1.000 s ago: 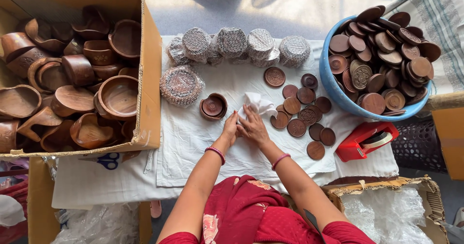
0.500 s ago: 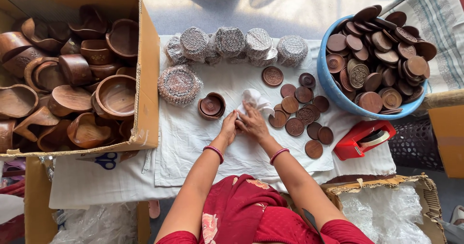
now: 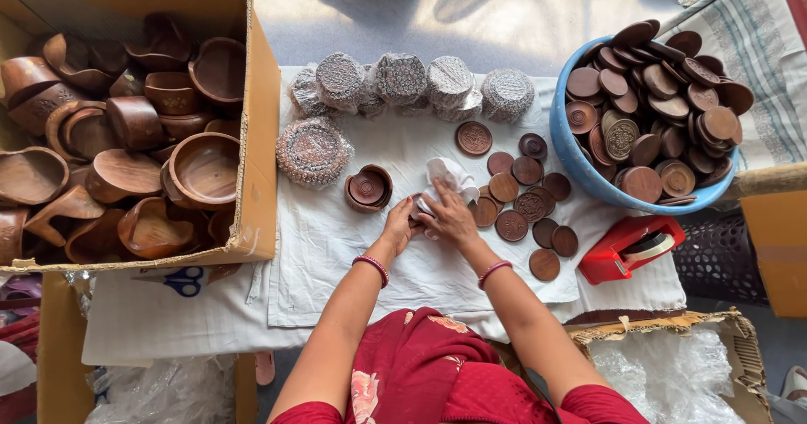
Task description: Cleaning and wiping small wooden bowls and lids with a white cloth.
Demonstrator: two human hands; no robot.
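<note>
Pressing white tissue (image 3: pixel 445 180) onto the white table cloth (image 3: pixel 336 239), both left hand (image 3: pixel 400 225) and right hand (image 3: pixel 448 215) clutch it.

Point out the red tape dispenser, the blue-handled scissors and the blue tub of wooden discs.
Red tape dispenser (image 3: pixel 629 247), head view, on its red body.
Blue-handled scissors (image 3: pixel 184 282), head view, on the handle loops.
Blue tub (image 3: pixel 568 145), head view, on its left outer wall.

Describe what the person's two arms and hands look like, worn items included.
Both forearms are bare. The left hand has a pinkish-red bangle at its wrist; the right hand has a matching bangle. Short red sleeves cover the upper arms. No rings can be made out.
</note>
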